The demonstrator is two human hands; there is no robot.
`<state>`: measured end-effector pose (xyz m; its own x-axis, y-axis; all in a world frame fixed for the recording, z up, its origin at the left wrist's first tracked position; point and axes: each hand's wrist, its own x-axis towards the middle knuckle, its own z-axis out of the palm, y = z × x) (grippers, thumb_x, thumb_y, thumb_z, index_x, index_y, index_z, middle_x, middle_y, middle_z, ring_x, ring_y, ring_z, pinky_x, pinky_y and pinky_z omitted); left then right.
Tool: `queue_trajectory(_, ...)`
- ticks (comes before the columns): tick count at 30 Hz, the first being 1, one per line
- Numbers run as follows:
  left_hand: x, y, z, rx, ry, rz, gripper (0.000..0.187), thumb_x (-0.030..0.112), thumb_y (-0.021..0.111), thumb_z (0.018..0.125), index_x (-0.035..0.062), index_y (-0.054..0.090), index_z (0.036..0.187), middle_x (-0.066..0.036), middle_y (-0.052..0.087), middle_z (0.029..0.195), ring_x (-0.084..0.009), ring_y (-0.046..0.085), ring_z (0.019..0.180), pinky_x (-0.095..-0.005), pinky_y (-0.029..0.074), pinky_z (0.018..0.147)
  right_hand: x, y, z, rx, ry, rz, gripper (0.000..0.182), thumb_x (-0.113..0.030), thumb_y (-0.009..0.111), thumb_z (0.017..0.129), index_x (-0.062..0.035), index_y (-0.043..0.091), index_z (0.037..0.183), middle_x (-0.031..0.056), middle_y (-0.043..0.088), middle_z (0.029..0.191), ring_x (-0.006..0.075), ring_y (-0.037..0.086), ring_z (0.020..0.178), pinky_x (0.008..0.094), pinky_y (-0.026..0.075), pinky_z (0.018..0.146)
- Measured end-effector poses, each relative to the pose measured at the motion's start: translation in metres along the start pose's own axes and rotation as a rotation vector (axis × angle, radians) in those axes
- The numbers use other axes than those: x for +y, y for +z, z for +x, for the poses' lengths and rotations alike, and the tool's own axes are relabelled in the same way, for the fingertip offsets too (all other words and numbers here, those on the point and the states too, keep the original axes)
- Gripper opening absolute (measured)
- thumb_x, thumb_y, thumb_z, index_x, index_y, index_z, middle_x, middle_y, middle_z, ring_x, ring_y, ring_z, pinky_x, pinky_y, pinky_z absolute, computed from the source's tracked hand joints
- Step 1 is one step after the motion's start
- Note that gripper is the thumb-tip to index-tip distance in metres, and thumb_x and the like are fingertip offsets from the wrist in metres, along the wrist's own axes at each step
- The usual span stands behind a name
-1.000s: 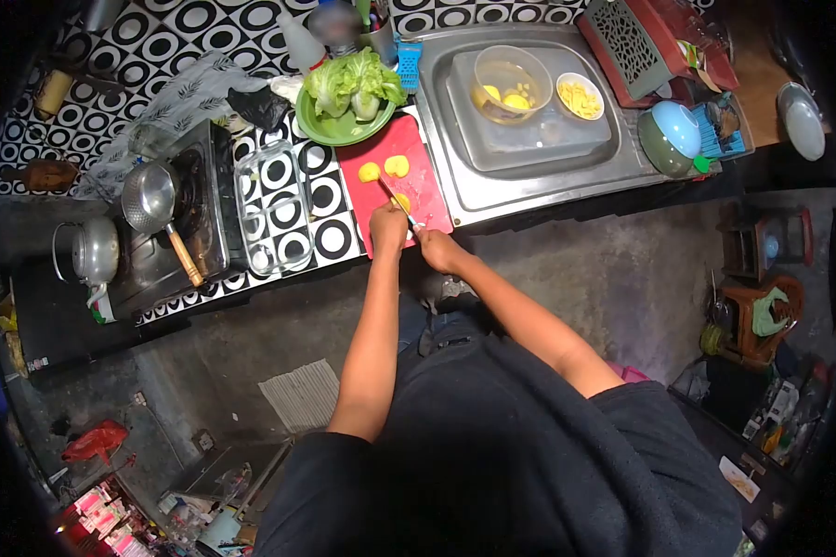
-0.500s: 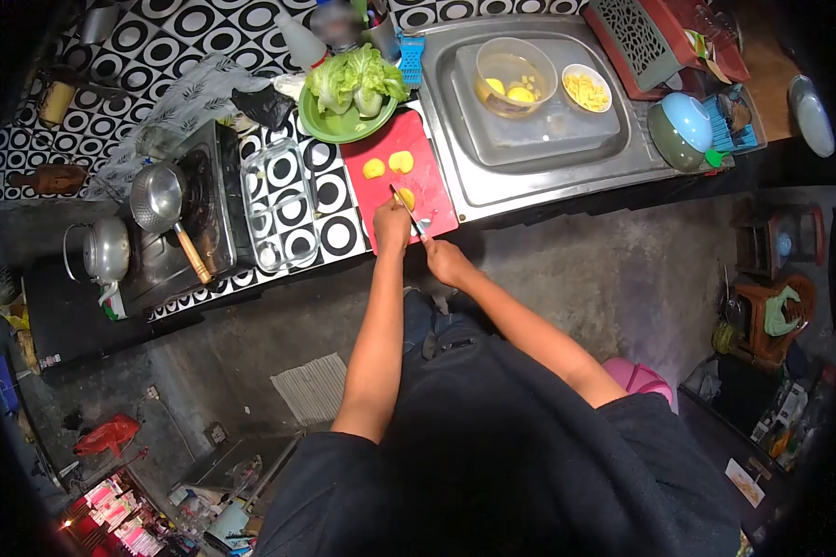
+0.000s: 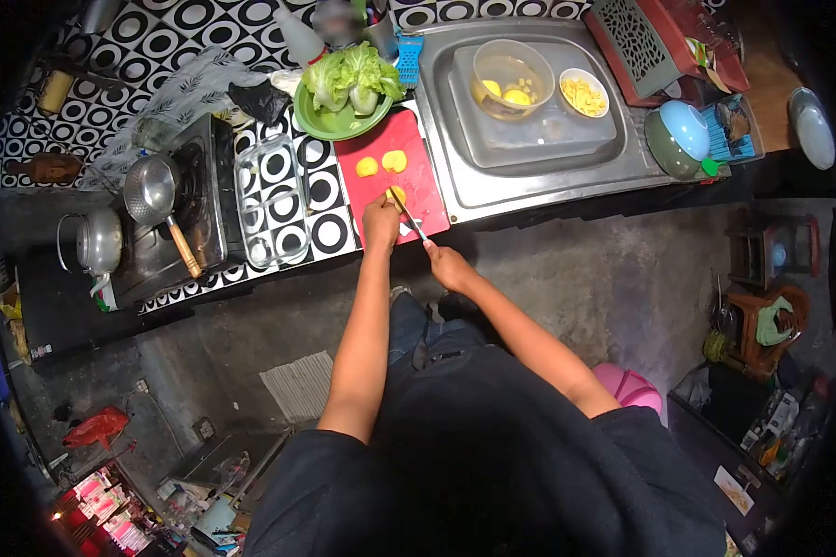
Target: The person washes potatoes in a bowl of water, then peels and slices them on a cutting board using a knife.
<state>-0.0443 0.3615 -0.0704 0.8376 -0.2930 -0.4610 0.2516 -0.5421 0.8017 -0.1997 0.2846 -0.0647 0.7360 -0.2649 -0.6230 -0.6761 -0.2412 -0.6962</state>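
On the red cutting board (image 3: 418, 176), my left hand (image 3: 381, 223) has its fingers closed on a yellow potato piece (image 3: 398, 195), partly hidden by the fingers and blade. My right hand (image 3: 450, 267) is wrapped round the handle of a knife (image 3: 411, 221). Its blade slants up and left across the potato piece, close to my left fingertips. Farther up the board lie two more yellow potato pieces (image 3: 394, 161). A small pale scrap sits near the board's front edge, beside the blade.
Leafy greens (image 3: 353, 79) fill a green bowl (image 3: 330, 128) behind the board. Rightward, the sink area bears a clear tub (image 3: 529, 102) with whole potatoes and a white bowl (image 3: 603, 109) of cut pieces. Leftward are a glass dish (image 3: 274, 200), a stove (image 3: 215, 200) and a strainer (image 3: 151, 186).
The whole view has shifted slightly. The knife blade has moved a little rightward relative to the board and now crosses the potato piece. My left hand stays on that piece.
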Motion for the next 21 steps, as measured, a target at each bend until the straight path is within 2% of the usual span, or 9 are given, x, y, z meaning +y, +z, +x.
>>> queue_trajectory(2, -0.013, 0.002, 0.012, 0.021, -0.001, -0.021, 0.037, 0.017, 0.055, 0.094, -0.0001, 0.067, 0.125, -0.019, 0.073, 0.092, -0.0251, 0.069, 0.081, -0.0363, 0.051, 0.074, -0.005, -0.011, -0.005, 0.007, -0.008, 0.031, 0.067, -0.043, 0.027, 0.108, 0.0093, 0.067, 0.096, 0.0371, 0.063, 0.097, 0.0533, 0.058, 0.102, 0.0562, 0.045, 0.093)
queue_trajectory(4, -0.022, 0.006, 0.019, 0.101, 0.057, -0.049, 0.04, 0.017, 0.056, 0.094, -0.0019, 0.064, 0.128, -0.02, 0.073, 0.096, -0.0255, 0.069, 0.084, -0.0357, 0.052, 0.078, -0.017, -0.026, -0.021, -0.004, -0.006, 0.086, 0.059, -0.04, 0.032, 0.107, 0.0076, 0.066, 0.1, 0.0356, 0.063, 0.091, 0.0525, 0.059, 0.099, 0.0563, 0.046, 0.09)
queue_trajectory(7, -0.021, 0.004, 0.013, 0.131, 0.08, -0.056, 0.042, 0.015, 0.057, 0.093, -0.0039, 0.061, 0.13, -0.019, 0.073, 0.098, -0.0248, 0.07, 0.084, -0.0347, 0.053, 0.078, -0.007, -0.022, -0.024, 0.145, -0.123, -0.069, 0.039, -0.028, 0.043, 0.105, 0.0056, 0.061, 0.114, 0.0315, 0.064, 0.09, 0.0507, 0.061, 0.092, 0.0566, 0.048, 0.082)
queue_trajectory(8, -0.018, 0.002, 0.01, 0.127, 0.076, -0.053, 0.043, 0.014, 0.057, 0.093, -0.0044, 0.061, 0.131, -0.019, 0.073, 0.098, -0.0244, 0.071, 0.083, -0.0344, 0.053, 0.077, -0.003, -0.02, -0.026, 0.228, -0.235, -0.076, 0.035, -0.023, 0.046, 0.103, 0.0047, 0.058, 0.12, 0.0302, 0.064, 0.091, 0.05, 0.061, 0.091, 0.0562, 0.049, 0.08)
queue_trajectory(10, -0.017, 0.0, 0.007, 0.132, 0.076, -0.092, 0.039, 0.013, 0.055, 0.096, -0.0056, 0.059, 0.13, -0.015, 0.071, 0.099, -0.0185, 0.069, 0.077, -0.0289, 0.056, 0.067, -0.002, -0.018, -0.035, 0.389, -0.456, -0.085, 0.037, -0.015, 0.052, 0.099, 0.0029, 0.052, 0.132, 0.0276, 0.063, 0.095, 0.0487, 0.062, 0.088, 0.0554, 0.05, 0.076)
queue_trajectory(11, -0.016, 0.0, 0.004, 0.135, 0.075, -0.111, 0.037, 0.013, 0.054, 0.098, -0.0062, 0.059, 0.129, -0.013, 0.07, 0.1, -0.0156, 0.069, 0.073, -0.0261, 0.057, 0.062, -0.002, -0.018, -0.037, 0.368, -0.46, -0.119, 0.04, -0.013, 0.052, 0.098, 0.0022, 0.049, 0.135, 0.0266, 0.062, 0.095, 0.048, 0.062, 0.086, 0.0549, 0.05, 0.075)
queue_trajectory(17, 0.009, -0.001, -0.009, 0.07, -0.037, -0.275, 0.029, 0.016, 0.057, 0.098, -0.0066, 0.064, 0.115, -0.012, 0.069, 0.088, -0.0165, 0.068, 0.064, -0.0272, 0.058, 0.059, -0.005, -0.012, -0.043, 0.329, -0.481, -0.167, 0.054, -0.004, 0.053, 0.094, -0.0026, 0.042, 0.147, 0.0227, 0.057, 0.093, 0.0446, 0.062, 0.083, 0.0521, 0.051, 0.074)
queue_trajectory(20, 0.016, -0.001, -0.009, 0.106, -0.051, -0.141, 0.028, 0.018, 0.057, 0.098, -0.0055, 0.067, 0.11, -0.011, 0.07, 0.081, -0.0154, 0.068, 0.061, -0.0267, 0.056, 0.056, 0.001, -0.01, -0.044, 0.32, -0.439, -0.178, 0.054, -0.003, 0.053, 0.095, -0.0049, 0.042, 0.147, 0.0217, 0.058, 0.093, 0.0427, 0.062, 0.086, 0.0504, 0.05, 0.076)
queue_trajectory(21, 0.015, 0.001, -0.007, 0.125, -0.046, -0.101, 0.029, 0.02, 0.058, 0.097, -0.0048, 0.069, 0.107, -0.013, 0.071, 0.08, -0.0181, 0.069, 0.063, -0.0291, 0.056, 0.057, 0.007, -0.008, -0.041, 0.319, -0.443, -0.189, 0.055, -0.003, 0.053, 0.094, -0.0046, 0.041, 0.148, 0.0218, 0.058, 0.093, 0.0427, 0.062, 0.085, 0.0504, 0.05, 0.075)
